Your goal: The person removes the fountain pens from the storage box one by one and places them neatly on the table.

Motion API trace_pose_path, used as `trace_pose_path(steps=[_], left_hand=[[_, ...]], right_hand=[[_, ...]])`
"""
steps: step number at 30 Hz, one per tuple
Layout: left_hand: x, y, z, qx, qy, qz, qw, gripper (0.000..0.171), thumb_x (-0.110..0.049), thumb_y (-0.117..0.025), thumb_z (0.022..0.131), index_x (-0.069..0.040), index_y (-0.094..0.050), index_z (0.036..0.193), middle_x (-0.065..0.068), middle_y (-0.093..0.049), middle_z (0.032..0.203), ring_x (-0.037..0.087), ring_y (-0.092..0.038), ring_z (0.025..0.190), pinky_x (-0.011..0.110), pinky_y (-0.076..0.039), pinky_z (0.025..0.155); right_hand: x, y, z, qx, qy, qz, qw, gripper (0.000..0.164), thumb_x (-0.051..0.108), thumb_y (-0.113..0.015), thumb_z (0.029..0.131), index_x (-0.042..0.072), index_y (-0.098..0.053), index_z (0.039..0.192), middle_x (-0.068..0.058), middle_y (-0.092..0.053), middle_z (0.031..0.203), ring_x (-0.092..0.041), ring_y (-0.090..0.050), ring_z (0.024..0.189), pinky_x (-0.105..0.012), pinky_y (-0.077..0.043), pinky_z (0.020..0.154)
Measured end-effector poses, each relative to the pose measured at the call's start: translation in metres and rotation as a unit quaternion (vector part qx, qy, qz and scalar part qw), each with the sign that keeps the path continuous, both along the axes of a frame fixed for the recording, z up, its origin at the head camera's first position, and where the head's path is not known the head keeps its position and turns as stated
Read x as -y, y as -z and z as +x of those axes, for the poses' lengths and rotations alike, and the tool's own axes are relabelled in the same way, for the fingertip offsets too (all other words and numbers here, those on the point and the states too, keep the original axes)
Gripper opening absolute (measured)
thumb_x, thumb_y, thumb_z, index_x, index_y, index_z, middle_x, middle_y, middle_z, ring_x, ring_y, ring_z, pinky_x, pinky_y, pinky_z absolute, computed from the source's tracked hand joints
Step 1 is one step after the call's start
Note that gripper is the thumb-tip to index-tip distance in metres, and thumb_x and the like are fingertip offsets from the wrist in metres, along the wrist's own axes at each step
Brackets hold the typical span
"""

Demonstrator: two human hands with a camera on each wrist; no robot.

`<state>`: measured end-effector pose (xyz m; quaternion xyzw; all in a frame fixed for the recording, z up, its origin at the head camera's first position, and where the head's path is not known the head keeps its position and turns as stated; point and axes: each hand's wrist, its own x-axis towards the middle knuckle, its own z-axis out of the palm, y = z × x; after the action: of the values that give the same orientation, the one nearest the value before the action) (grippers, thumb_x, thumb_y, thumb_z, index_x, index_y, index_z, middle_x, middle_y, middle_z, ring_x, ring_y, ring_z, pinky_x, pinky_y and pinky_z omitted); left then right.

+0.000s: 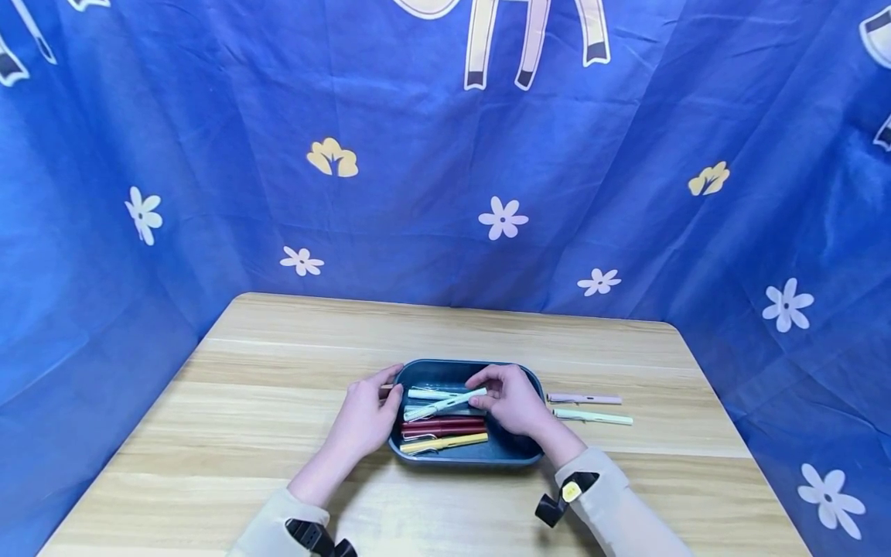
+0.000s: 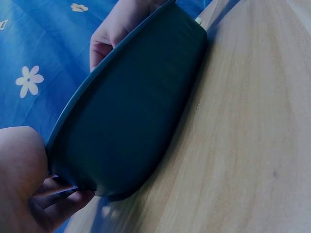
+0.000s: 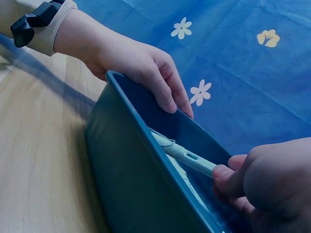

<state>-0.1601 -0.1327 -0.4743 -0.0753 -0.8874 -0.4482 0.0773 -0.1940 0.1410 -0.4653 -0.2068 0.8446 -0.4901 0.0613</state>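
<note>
A dark teal plastic bin stands on the table with several pens in it. My left hand grips the bin's left end, thumb over the rim and fingers outside, as the right wrist view shows. Inside the bin, my right hand pinches one end of a pale mint pen, which slants across the others. Beneath it lies a pale blue pen. Nearer the front are dark red pens and a yellow pen. In the left wrist view, the bin's outer wall hides the pens.
Right of the bin, a lilac pen and a light green pen lie on the wooden table. A blue patterned curtain hangs behind the table and along both sides.
</note>
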Motion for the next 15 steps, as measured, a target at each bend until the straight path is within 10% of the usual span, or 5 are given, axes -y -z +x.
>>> trace_pose_path(steps=[15], left_hand=[[0.0005,0.0009,-0.0007,-0.004,0.002,0.0,1.0,0.042,-0.01,-0.063,0.105,0.002,-0.061,0.145,0.023,-0.069,0.132,0.032,-0.074,0.108,0.047,-0.059,0.098]], right_hand=[[-0.0015,-0.0041,0.0029,-0.008,-0.002,-0.003,1.0,0.013,0.001,-0.081,0.092,0.006,-0.083,0.103,-0.002,-0.076,0.103,-0.011,-0.06,0.069,-0.022,-0.049,0.058]])
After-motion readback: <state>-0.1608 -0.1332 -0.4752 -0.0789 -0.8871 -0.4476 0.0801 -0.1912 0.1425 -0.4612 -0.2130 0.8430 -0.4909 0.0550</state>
